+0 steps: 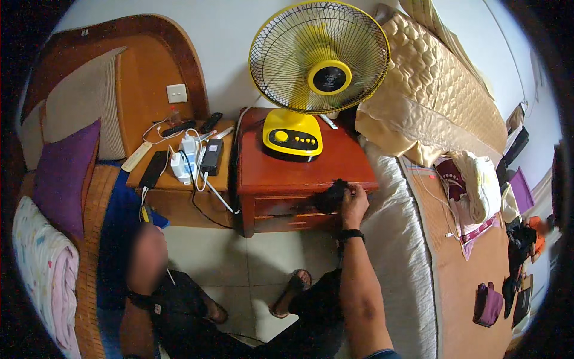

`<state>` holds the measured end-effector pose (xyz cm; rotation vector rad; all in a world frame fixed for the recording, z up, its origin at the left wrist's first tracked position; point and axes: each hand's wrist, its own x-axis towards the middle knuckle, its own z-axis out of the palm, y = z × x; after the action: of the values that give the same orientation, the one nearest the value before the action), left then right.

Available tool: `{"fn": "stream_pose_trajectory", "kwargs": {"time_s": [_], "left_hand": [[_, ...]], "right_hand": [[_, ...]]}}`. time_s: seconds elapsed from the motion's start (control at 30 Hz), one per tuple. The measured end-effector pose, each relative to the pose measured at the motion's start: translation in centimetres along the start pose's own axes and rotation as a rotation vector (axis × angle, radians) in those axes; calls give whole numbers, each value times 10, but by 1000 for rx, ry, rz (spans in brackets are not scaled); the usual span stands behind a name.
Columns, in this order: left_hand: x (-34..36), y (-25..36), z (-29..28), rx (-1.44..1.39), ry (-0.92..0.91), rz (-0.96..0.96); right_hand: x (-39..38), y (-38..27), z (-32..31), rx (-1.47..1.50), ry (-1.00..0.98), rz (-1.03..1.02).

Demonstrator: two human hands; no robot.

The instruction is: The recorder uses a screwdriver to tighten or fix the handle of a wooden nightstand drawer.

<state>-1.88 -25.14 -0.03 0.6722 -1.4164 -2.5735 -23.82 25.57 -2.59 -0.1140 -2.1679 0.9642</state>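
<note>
My right hand [355, 207] is closed on a bunched black cloth [330, 198]. It holds the cloth against the front edge of the red wooden nightstand [263, 184], near its right corner, with part of the cloth hanging over the drawer front. A black band circles that wrist. On the nightstand stands a yellow table fan [293, 139], its round wire cage tilted up. My left hand [147, 254] is over my left knee, beside the blue bed edge. It is blurred, so its fingers cannot be made out.
Left of the nightstand, a wooden side table [136, 177] bears a power strip [189, 164] with plugs, a black phone [154, 169], remotes and cables. A cable runs down toward the floor. Beds flank both sides; a gold quilted headboard cover [418, 90] leans at the right.
</note>
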Motion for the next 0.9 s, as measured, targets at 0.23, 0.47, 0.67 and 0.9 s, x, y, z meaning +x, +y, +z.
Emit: {"fn": "stream_pose_trajectory", "kwargs": {"time_s": [0.23, 0.47, 0.67, 0.9], "left_hand": [[-1, 4, 3, -40, -1, -30], [2, -1, 10, -42, 3, -39], [-4, 4, 0, -43, -6, -11], [-5, 2, -5, -28, 16, 6]], "right_hand": [[-4, -1, 22, -44, 70, 2], [-31, -82, 49, 31, -106, -201], [-63, -140, 80, 102, -268, -268], [-90, -179, 100, 144, -390, -271]]}}
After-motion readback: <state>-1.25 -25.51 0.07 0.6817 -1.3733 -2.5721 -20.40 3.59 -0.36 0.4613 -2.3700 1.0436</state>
